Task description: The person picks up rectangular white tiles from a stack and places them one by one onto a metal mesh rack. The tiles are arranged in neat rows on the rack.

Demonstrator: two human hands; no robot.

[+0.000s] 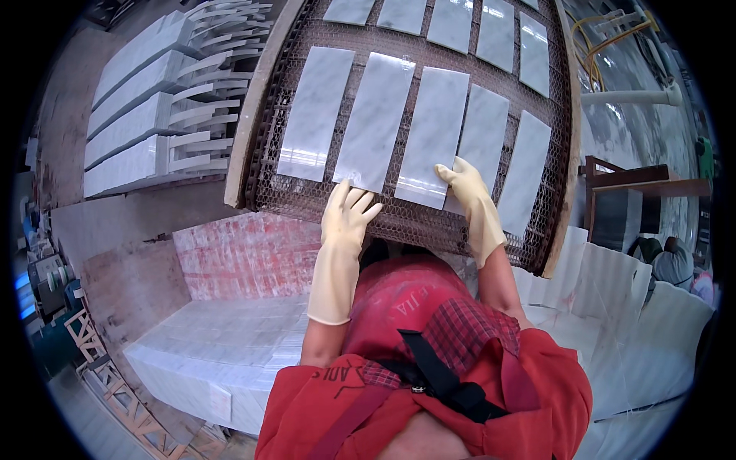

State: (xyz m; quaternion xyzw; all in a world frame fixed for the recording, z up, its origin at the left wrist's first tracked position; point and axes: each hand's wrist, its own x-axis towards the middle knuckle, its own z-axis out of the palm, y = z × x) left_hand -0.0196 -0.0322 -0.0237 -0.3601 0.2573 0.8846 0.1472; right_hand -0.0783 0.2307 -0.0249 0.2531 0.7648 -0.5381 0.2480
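Polished grey-white marble tiles lie in rows on a wire-mesh conveyor belt (307, 195). My left hand (346, 215), in a cream rubber glove, is at the near end of the second tile (376, 119) from the left; its fingers are spread and their tips touch the edge. My right hand (469, 188), gloved alike, rests over the lower part of the fourth tile (484, 119). Its thumb side lies by the right edge of the third tile (435, 126), with the fingertips apart. Neither hand grips a tile. Further tiles lie left (316, 107) and right (527, 172).
Stacks of white slabs (134, 161) with strips between them stand at the left. Below is a block of stacked tiles (222, 337) beside a red-stained board (238, 257). Wooden rails (249, 115) edge the belt. White corrugated sheeting (606, 284) stands on the right, near a brown frame (636, 180).
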